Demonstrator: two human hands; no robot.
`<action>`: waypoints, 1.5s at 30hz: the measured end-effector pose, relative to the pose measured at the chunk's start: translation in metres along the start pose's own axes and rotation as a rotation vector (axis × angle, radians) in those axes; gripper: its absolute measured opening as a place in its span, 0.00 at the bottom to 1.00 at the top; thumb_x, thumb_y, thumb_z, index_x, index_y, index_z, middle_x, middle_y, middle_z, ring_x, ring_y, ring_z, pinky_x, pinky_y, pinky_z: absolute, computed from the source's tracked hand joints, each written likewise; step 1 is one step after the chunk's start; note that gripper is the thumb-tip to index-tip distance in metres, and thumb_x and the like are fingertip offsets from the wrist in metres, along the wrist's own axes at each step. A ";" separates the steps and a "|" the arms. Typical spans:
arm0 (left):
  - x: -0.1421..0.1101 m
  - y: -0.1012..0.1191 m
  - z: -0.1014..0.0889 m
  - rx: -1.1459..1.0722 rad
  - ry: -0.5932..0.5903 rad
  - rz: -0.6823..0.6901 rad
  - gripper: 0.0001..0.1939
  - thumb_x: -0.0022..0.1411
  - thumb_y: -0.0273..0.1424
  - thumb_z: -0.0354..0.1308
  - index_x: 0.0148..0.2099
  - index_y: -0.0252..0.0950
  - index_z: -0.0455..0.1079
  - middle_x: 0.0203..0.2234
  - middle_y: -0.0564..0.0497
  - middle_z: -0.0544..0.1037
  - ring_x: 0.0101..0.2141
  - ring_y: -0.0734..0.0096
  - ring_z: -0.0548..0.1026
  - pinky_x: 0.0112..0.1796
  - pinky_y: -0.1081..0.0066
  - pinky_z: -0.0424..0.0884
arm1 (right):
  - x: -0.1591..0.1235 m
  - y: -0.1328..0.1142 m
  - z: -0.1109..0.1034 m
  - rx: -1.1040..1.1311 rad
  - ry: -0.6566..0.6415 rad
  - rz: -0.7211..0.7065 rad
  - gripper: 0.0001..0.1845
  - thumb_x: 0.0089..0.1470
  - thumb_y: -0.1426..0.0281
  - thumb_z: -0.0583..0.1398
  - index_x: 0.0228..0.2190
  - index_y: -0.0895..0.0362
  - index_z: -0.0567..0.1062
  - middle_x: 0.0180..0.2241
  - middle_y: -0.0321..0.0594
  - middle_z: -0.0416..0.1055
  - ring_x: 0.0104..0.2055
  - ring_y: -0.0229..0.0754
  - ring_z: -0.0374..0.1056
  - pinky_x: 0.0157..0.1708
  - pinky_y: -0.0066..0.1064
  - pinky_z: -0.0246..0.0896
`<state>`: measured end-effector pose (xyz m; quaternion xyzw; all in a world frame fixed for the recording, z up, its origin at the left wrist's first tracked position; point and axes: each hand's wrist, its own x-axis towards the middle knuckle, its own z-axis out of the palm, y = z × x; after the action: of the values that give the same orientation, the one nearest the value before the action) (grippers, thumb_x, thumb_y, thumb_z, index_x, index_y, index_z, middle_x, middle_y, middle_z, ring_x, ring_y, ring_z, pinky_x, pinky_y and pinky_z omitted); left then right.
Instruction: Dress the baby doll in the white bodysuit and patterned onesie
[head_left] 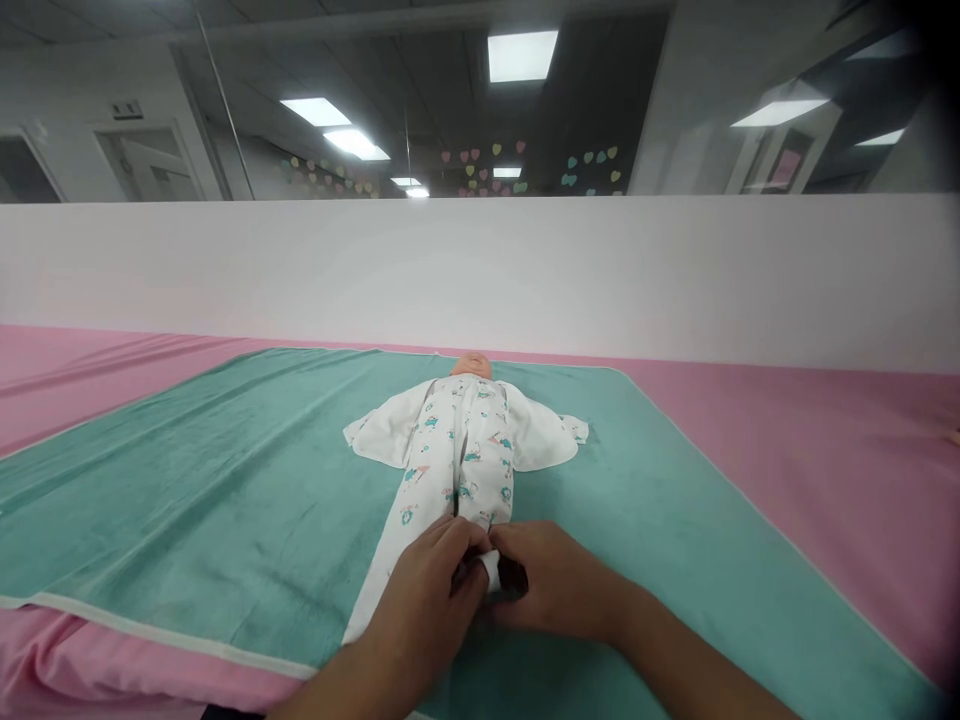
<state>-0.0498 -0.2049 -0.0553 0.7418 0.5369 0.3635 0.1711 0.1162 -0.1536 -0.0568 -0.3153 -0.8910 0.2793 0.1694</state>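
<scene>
A baby doll (472, 365) lies on its back, head pointing away from me. It wears a white baby gown (480, 450) with small teal and pink prints and wide sleeves spread to both sides. Near the gown's lower end, my left hand (435, 585) pinches the white cloth between thumb and fingers. Close beside it, my right hand (551, 580) grips the same bit of cloth from the right, fingers curled in. A narrow dark gap runs down the middle of the gown's front. The doll's legs are hidden.
Under the doll spreads a teal blanket (225, 500) with a pale edge, over a pink sheet (810, 450). A low white wall (480, 270) stands behind, topped by glass with reflected ceiling lights. At the far right edge, part of another person's hand (955, 437) shows.
</scene>
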 end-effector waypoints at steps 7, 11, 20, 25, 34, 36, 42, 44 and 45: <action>-0.011 -0.009 -0.004 0.124 -0.042 0.089 0.08 0.52 0.19 0.49 0.29 0.38 0.61 0.25 0.56 0.68 0.29 0.73 0.67 0.30 0.73 0.63 | -0.004 0.001 0.007 -0.233 0.101 -0.175 0.05 0.44 0.70 0.56 0.25 0.56 0.62 0.25 0.32 0.66 0.25 0.34 0.57 0.24 0.27 0.43; -0.017 -0.016 -0.009 0.214 -0.029 0.195 0.06 0.58 0.22 0.48 0.32 0.38 0.61 0.27 0.54 0.68 0.30 0.72 0.67 0.30 0.73 0.64 | -0.005 -0.002 0.008 -0.289 0.130 -0.289 0.07 0.42 0.72 0.55 0.24 0.56 0.59 0.25 0.33 0.63 0.27 0.35 0.56 0.24 0.28 0.42; -0.038 -0.032 -0.024 0.462 0.064 0.434 0.10 0.61 0.23 0.45 0.42 0.39 0.63 0.33 0.51 0.72 0.33 0.71 0.71 0.35 0.73 0.69 | -0.003 -0.006 0.016 -0.372 0.136 -0.414 0.05 0.44 0.72 0.55 0.28 0.56 0.63 0.32 0.36 0.66 0.32 0.38 0.58 0.27 0.30 0.46; -0.041 -0.032 -0.022 0.629 0.022 0.436 0.09 0.57 0.22 0.46 0.36 0.39 0.63 0.28 0.51 0.72 0.28 0.68 0.70 0.29 0.70 0.67 | -0.003 -0.008 0.022 -0.437 0.146 -0.415 0.03 0.49 0.73 0.53 0.30 0.57 0.63 0.32 0.37 0.67 0.32 0.39 0.59 0.27 0.32 0.45; -0.035 -0.026 -0.024 0.635 -0.150 0.342 0.10 0.51 0.19 0.51 0.33 0.38 0.63 0.28 0.52 0.72 0.29 0.64 0.70 0.31 0.66 0.66 | -0.006 -0.010 0.024 -0.503 0.153 -0.322 0.05 0.49 0.70 0.53 0.32 0.55 0.63 0.33 0.36 0.67 0.31 0.39 0.59 0.25 0.33 0.43; -0.037 -0.025 -0.028 0.600 -0.204 0.360 0.08 0.52 0.19 0.50 0.32 0.38 0.62 0.28 0.53 0.72 0.29 0.66 0.70 0.31 0.68 0.66 | -0.006 -0.008 0.026 -0.524 0.155 -0.326 0.05 0.49 0.69 0.53 0.31 0.55 0.63 0.32 0.35 0.67 0.30 0.39 0.59 0.25 0.33 0.42; -0.039 -0.026 -0.027 0.493 -0.232 0.342 0.07 0.56 0.20 0.50 0.33 0.38 0.60 0.29 0.54 0.71 0.31 0.69 0.69 0.31 0.72 0.65 | -0.003 -0.002 0.032 -0.627 0.267 -0.396 0.06 0.54 0.67 0.51 0.30 0.56 0.64 0.30 0.37 0.67 0.29 0.39 0.59 0.24 0.34 0.42; -0.038 -0.026 -0.021 0.491 -0.215 0.343 0.06 0.57 0.21 0.50 0.32 0.38 0.59 0.29 0.54 0.71 0.31 0.69 0.69 0.29 0.71 0.64 | -0.002 -0.004 0.033 -0.661 0.320 -0.436 0.05 0.53 0.69 0.52 0.30 0.57 0.65 0.30 0.38 0.67 0.30 0.40 0.59 0.25 0.34 0.43; -0.036 -0.026 -0.018 0.493 -0.200 0.357 0.06 0.58 0.22 0.50 0.32 0.38 0.59 0.29 0.53 0.70 0.30 0.69 0.68 0.29 0.70 0.64 | -0.002 -0.005 0.033 -0.676 0.346 -0.455 0.04 0.53 0.70 0.52 0.29 0.57 0.65 0.30 0.39 0.67 0.30 0.40 0.58 0.25 0.34 0.43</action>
<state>-0.0863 -0.2313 -0.0730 0.8754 0.4508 0.1720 -0.0282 0.0996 -0.1708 -0.0797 -0.1909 -0.9375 -0.1292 0.2607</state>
